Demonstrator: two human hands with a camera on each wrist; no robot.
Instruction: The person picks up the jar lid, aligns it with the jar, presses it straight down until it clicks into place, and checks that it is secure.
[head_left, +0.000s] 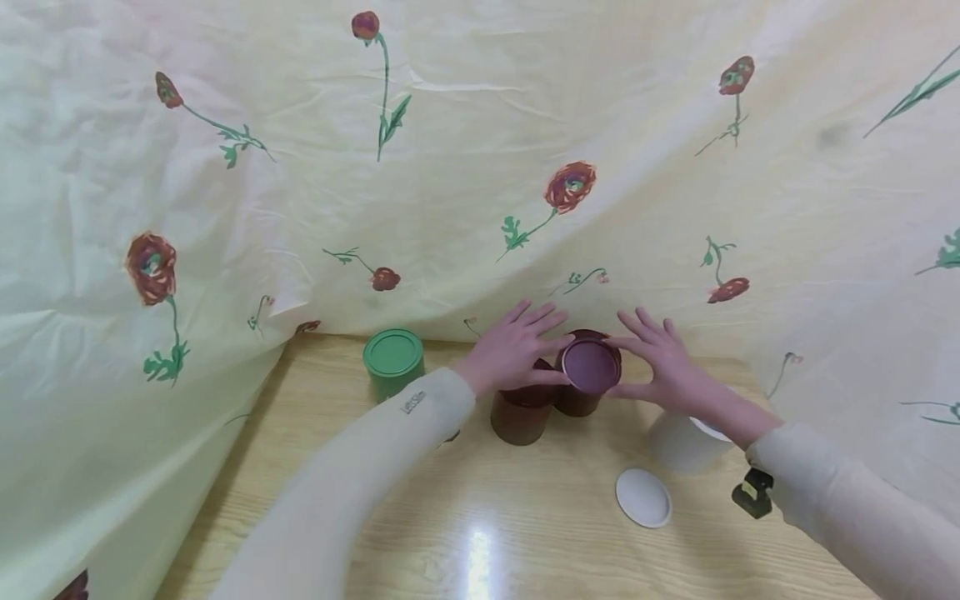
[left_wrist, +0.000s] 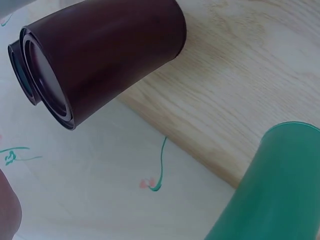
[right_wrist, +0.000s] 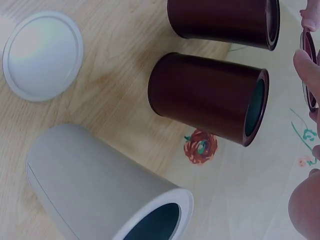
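A round dark maroon lid (head_left: 592, 367) is held above an open maroon canister (head_left: 577, 406), clear of its rim. My left hand (head_left: 517, 348) grips the lid's left edge between thumb and forefinger, the other fingers spread. On the opposite edge my right hand (head_left: 666, 367) holds it likewise. In the right wrist view, fingers meet the lid (right_wrist: 309, 82) at the far right, and the open canister (right_wrist: 205, 95) stands apart below. Beside it is a second maroon canister (head_left: 519, 417) with its lid on, partly under my left hand.
A green canister (head_left: 393, 360), lidded, stands at the back left. Under my right forearm is an open white canister (head_left: 678, 442). A white lid (head_left: 643, 497) lies flat on the wooden table (head_left: 555, 517). Flowered cloth (head_left: 450, 208) hangs behind and at the sides.
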